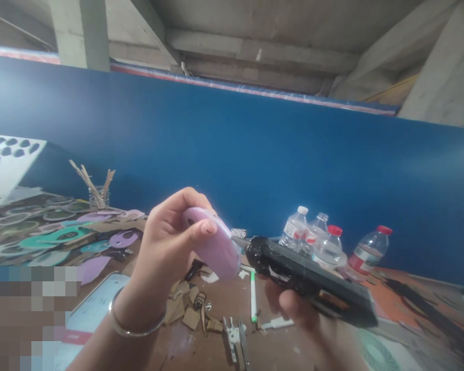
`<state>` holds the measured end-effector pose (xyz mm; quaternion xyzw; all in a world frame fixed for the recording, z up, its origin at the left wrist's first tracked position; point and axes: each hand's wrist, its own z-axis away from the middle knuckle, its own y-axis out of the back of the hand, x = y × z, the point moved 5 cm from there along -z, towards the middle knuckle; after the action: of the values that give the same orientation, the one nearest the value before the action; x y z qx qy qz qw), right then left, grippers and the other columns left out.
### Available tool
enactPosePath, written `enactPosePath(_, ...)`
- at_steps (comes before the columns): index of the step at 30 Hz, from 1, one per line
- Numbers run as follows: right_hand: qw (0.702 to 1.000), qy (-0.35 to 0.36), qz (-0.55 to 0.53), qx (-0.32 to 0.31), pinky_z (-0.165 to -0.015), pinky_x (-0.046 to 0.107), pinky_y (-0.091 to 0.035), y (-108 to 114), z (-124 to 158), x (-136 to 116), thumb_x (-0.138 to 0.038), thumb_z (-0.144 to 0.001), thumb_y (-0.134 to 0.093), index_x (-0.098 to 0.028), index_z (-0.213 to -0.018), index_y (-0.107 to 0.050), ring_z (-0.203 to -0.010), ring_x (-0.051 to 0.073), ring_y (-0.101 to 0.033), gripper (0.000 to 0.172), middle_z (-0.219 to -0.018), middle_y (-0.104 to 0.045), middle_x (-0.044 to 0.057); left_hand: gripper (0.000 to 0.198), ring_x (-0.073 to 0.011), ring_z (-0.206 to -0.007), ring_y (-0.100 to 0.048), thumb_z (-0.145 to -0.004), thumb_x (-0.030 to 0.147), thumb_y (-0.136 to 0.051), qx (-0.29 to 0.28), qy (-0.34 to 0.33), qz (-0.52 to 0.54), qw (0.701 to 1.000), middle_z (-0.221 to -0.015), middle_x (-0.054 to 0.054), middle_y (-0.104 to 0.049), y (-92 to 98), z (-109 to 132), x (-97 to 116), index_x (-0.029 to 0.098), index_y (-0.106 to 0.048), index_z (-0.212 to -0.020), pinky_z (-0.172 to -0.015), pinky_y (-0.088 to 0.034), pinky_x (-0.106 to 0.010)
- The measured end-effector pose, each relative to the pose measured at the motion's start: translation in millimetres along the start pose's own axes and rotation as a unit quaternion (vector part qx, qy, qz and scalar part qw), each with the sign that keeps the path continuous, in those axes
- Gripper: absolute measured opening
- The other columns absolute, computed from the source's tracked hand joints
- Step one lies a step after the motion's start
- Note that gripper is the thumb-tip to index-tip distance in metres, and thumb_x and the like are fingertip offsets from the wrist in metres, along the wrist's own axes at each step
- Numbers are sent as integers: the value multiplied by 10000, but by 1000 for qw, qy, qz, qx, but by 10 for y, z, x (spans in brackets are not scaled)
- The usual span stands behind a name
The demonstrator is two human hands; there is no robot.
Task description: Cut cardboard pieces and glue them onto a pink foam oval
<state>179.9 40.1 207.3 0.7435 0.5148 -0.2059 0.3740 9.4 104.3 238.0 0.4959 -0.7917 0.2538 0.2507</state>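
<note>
My left hand (166, 247) is raised over the table and pinches a flat, oval, lilac cut-out piece (216, 247) between thumb and fingers. A silver bangle (133, 327) circles that wrist. My right hand (297, 309) grips a black glue gun (309, 275) from below; only some fingers show under its body. The gun's metal nozzle points left and sits right at the edge of the lilac piece.
Several plastic water bottles (325, 242) stand against a blue wall panel (255, 149). Coloured oval cut-outs (58, 237) lie at the left beside a glass jar of sticks (98, 193). Cardboard scraps (191, 304), a green pen (252, 296) and a metal tool (235, 340) lie on the brown table.
</note>
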Motion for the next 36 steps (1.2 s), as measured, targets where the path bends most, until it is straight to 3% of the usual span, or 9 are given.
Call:
enactPosePath(6, 1000, -23, 21, 0, -348, 244, -329, -5, 5, 42, -510, -702, -587, -227, -614, -568, -404, 107, -425, 297, -478, -510, -19, 212, -96, -498, -510, -674, 343, -666, -8, -9, -16, 1000, -587, 10, -550, -16, -1, 20, 184, -527, -684, -423, -397, -212)
enactPosePath(16, 998, 12, 53, 21, -374, 222, -392, 27, 2, 38, -478, -740, -563, -202, -657, -600, -429, 114, -509, 291, -503, -545, -8, 153, -91, -505, -505, -698, 287, -651, -16, -12, -15, 1000, -598, 7, -543, -14, 7, -9, 178, -543, -704, -418, -387, -199)
enactPosePath(22, 999, 23, 38, 11, -369, 202, -374, 19, -6, 39, -436, -760, -553, -204, -703, -615, -376, 77, -453, 247, -462, -497, -39, 159, -98, -518, -514, -694, 288, -652, 0, -14, -30, 999, -604, -1, -548, -1, 5, -26, 174, -542, -702, -418, -392, -202)
enactPosePath(29, 1000, 11, 27, 10, -403, 187, -410, 30, -6, 37, -392, -734, -600, -219, -724, -624, -448, 81, -497, 175, -563, -572, -24, 151, -97, -514, -512, -705, 286, -644, -2, -25, -18, 1000, -600, 1, -541, -11, 8, -21, 173, -544, -707, -417, -390, -200)
enactPosePath(36, 1000, 20, 9, 21, -380, 179, -386, 26, -7, 19, -386, -731, -611, -225, -731, -632, -399, 65, -456, 162, -499, -519, -45, 136, -98, -515, -521, -711, 270, -639, 0, -28, -2, 1000, -607, -1, -545, -12, 12, -28, 170, -548, -713, -413, -392, -201)
